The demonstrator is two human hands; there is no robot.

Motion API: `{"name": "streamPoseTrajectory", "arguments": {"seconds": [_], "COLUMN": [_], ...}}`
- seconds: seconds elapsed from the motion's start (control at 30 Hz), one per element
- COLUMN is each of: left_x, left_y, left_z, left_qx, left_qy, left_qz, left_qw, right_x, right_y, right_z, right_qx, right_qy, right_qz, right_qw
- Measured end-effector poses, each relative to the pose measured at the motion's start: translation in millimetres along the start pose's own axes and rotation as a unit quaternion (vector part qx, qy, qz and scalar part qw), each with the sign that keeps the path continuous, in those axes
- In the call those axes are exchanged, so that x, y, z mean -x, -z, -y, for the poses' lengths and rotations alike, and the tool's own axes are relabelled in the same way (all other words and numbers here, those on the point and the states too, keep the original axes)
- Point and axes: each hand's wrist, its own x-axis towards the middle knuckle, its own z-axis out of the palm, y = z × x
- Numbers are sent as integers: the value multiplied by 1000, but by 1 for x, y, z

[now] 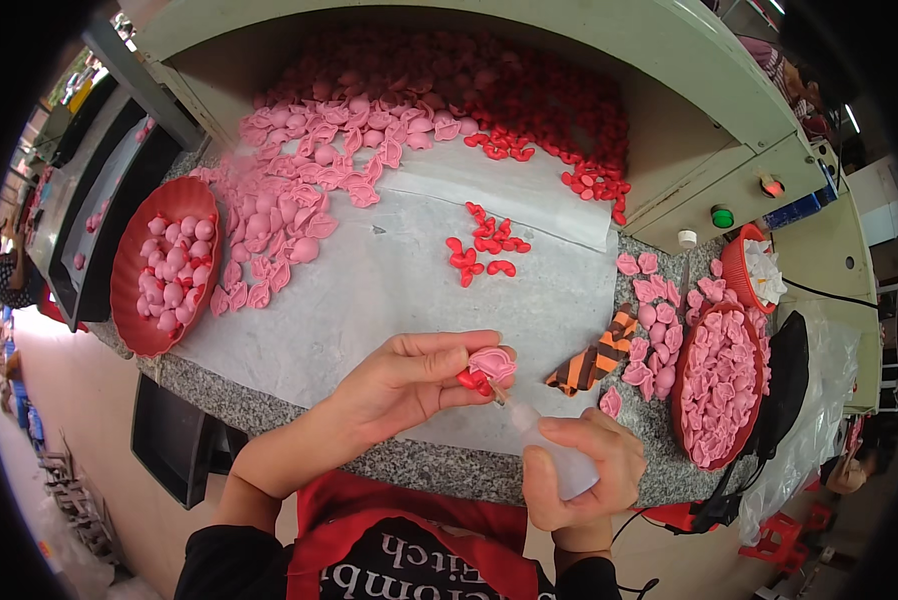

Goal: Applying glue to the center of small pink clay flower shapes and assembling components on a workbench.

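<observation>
Between the fingertips of my left hand [411, 379] are a pink molded piece [492, 363] and a small red curved piece [473, 381], close against each other. My right hand [595, 469] grips a translucent squeeze bottle [561, 457], its narrow tip touching or nearly touching the red piece. Beyond my hands, loose red pieces [490, 240] lie on white paper [389, 300]. A large heap of pink pieces [291, 187] spreads at the upper left, and a heap of red pieces [554, 112] fills the back right, under the cabinet.
Left stands a red scalloped tray [130, 300] of round pink pieces with red parts. At right are another red tray [753, 409] of pink pieces, an orange-black striped cloth [595, 356], a red cup [735, 274] with white paper and a plastic bag [801, 420]. A cabinet [689, 67] overhangs the granite counter [434, 469].
</observation>
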Motion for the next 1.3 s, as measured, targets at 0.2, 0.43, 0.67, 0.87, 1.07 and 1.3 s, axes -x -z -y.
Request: {"name": "streamPoseTrajectory", "arguments": {"seconds": [0.2,0.43,0.67,0.87,1.07,1.3], "left_x": [0,1,0,1,0,0], "left_y": [-2,-4,-2,-1,-1,0], "left_z": [-1,-1,0,0,0,-1], "left_qx": [-1,-6,-6,-5,5,10], "left_qy": [4,3,1,-4,-10,-25], "left_qz": [-3,-7,-4,-7,4,1], "left_qw": [1000,1000,1000,1000,1000,1000], "right_x": [1,1,1,0,-1,-3], "right_y": [-2,-4,-2,-1,1,3], "right_z": [1,0,-1,3,-1,-4], "right_qx": [-1,2,5,16,25,31], "right_qy": [-10,-2,-5,-27,-21,-3], "right_qz": [8,9,8,14,-4,-20], "right_qw": [1000,1000,1000,999,999,999]}}
